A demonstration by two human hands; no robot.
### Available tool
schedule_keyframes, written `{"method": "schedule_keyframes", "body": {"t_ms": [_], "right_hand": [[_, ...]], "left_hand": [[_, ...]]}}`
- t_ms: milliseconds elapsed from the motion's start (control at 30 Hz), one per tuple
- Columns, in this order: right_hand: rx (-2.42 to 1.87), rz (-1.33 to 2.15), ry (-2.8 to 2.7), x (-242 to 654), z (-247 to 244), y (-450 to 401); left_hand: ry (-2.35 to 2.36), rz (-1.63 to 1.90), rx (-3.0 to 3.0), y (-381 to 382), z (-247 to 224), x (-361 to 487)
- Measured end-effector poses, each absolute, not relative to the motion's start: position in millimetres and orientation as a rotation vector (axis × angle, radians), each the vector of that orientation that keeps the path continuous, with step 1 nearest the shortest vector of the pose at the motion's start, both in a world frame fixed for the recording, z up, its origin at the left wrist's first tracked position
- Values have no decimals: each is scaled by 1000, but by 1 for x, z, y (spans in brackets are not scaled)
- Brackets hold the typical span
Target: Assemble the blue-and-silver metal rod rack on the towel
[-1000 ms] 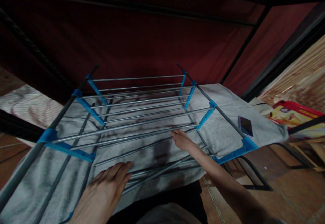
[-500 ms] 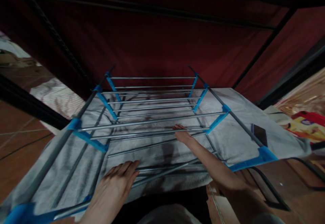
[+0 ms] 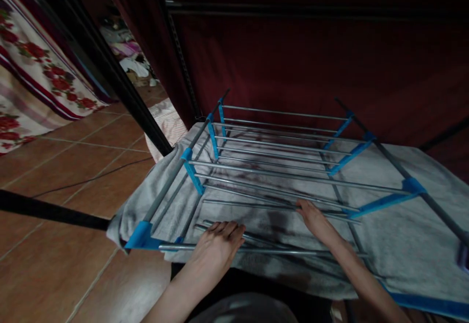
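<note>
A rack frame [image 3: 273,168] of grey metal tubes with blue plastic brackets lies on a grey cloth. My left hand [image 3: 220,242] is closed over a long silver rod [image 3: 286,251] near the front; its left end rests by the blue front-left bracket [image 3: 141,235]. The palm side is hidden. Farther back, my right hand [image 3: 311,218] has its fingers closed on a thin metal rod [image 3: 252,197] below the third row of crossbars. Other loose rods [image 3: 220,202] lie on the cloth between and under my hands.
The grey cloth [image 3: 395,235] spreads over a raised surface framed by dark metal posts [image 3: 141,98]. A dark red fabric panel [image 3: 286,64] stands behind. Tiled floor [image 3: 73,181] with a cable lies left, by a floral cloth [image 3: 54,74]. A phone-like object [image 3: 463,254] sits at the right edge.
The view has swung left, so the rack appears farther right. The front rod, tilted before, now lies nearly level under my left hand. My right hand stays low at the inner rods.
</note>
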State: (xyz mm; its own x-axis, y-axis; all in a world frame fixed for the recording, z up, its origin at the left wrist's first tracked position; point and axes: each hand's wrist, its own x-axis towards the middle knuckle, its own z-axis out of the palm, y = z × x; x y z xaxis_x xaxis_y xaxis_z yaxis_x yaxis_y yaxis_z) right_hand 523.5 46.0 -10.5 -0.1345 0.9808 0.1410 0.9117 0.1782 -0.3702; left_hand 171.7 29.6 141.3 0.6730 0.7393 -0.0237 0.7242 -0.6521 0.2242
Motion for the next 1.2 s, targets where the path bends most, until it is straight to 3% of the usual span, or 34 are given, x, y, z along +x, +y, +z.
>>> {"method": "schedule_keyframes", "body": {"t_ms": [567,767,967,1200], "right_hand": [[-1799,672,-2070,520,13,11],[-1946,612,-2068,516,10,17],[-1939,532,-1994,517,16,15],[-2138,191,-1167,563,20,-23]], "left_hand": [[1015,45,2886,53,128,177],[866,190,2894,77,142,209],[566,278,2893,97,153,293],[457,180,3005,107,120,383]]}}
